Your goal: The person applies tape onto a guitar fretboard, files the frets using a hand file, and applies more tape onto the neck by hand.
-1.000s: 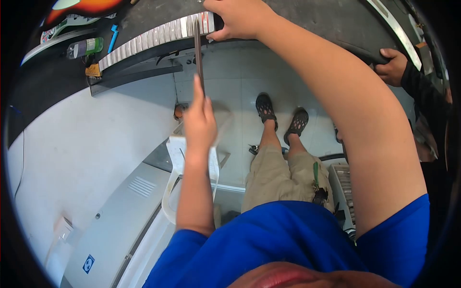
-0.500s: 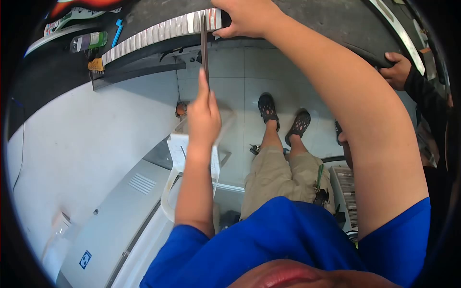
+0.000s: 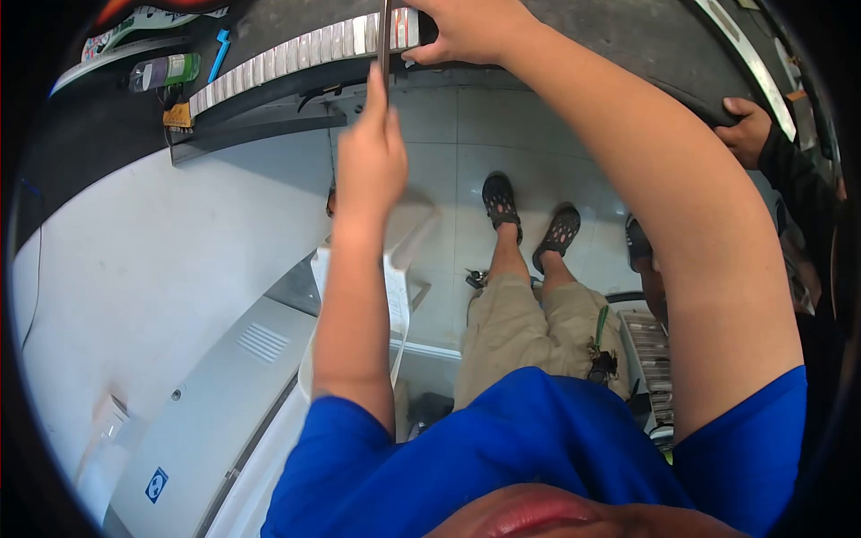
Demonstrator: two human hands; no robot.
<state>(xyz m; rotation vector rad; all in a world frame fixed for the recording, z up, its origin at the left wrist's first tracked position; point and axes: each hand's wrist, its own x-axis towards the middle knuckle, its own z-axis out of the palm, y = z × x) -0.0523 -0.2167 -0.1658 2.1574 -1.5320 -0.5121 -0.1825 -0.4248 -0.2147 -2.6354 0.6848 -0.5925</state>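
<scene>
My left hand [image 3: 372, 166] is closed around a long, thin metal bar that looks like a flat file [image 3: 387, 54], with the index finger stretched along it. The bar is seen almost edge-on and crosses the right end of a curved, pale, segmented strip [image 3: 296, 56]. Whether it touches the strip I cannot tell. My right hand [image 3: 471, 31] grips the strip's right end, thumb below and fingers above. The strip lies along the front edge of a dark worktop [image 3: 583, 45].
A bottle [image 3: 166, 72], a blue tool [image 3: 219, 56] and an orange-brown block [image 3: 178, 116] lie left. A co-worker's hand [image 3: 746, 133] rests by another curved piece [image 3: 749, 58] at right. Below stand a white plastic chair [image 3: 399, 278] and a box of strips [image 3: 647, 359].
My left hand has moved up and slightly left, pushing the bar farther across the strip's end. My right hand keeps its grip, nearly in place.
</scene>
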